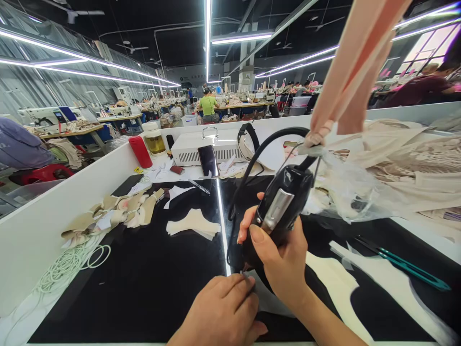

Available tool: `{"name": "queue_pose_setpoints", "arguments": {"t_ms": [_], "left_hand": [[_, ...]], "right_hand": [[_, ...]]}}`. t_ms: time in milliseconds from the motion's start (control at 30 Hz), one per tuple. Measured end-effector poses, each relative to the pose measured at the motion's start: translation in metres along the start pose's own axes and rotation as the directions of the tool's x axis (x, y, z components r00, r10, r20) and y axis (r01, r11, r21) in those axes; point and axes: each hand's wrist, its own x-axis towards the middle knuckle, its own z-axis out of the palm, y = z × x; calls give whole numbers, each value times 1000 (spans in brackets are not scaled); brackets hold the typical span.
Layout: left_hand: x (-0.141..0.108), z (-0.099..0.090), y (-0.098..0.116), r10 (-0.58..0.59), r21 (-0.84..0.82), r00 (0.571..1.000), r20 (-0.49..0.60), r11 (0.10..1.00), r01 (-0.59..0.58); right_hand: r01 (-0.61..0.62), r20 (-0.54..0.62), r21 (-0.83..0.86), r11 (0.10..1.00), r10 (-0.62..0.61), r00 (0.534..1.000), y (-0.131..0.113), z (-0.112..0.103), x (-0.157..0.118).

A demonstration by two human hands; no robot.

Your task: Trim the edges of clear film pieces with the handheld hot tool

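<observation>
My right hand (284, 259) is wrapped around a black corded power tool (279, 204) with a silver plate on its side. The tool hangs from a pink fabric strap (345, 72) and tilts down to the black work surface. Its working end is mostly hidden behind my fingers. My left hand (225, 307) rests low on the surface, fingers curled together beside the tool's lower end. A greyish thin sheet (268, 295) lies partly under both hands; whether the left fingers grip it is hidden. Cream cut pieces (333, 283) lie right of my right wrist.
A cream piece stack (194, 223) lies left of centre, near a pen (199, 186). Beige pieces (118, 211) and pale green cord (66, 264) are at left. Teal-handled tweezers (414, 269) lie right. Behind stand a white box (194, 146), a phone (208, 161) and plastic wrap (360, 182).
</observation>
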Motion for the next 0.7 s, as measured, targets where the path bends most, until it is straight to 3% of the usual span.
{"name": "queue_pose_setpoints", "arguments": {"t_ms": [133, 400, 700], "left_hand": [[2, -8, 0, -14, -22, 998, 59, 1000, 16], [5, -19, -1, -2, -27, 989, 148, 1000, 6], [6, -23, -3, 14, -14, 986, 164, 1000, -12]], "right_hand": [[13, 1, 67, 998, -13, 1000, -8, -10, 1], [-32, -43, 5, 999, 33, 999, -27, -54, -12], [-3, 46, -34, 999, 4, 999, -31, -54, -18]]}}
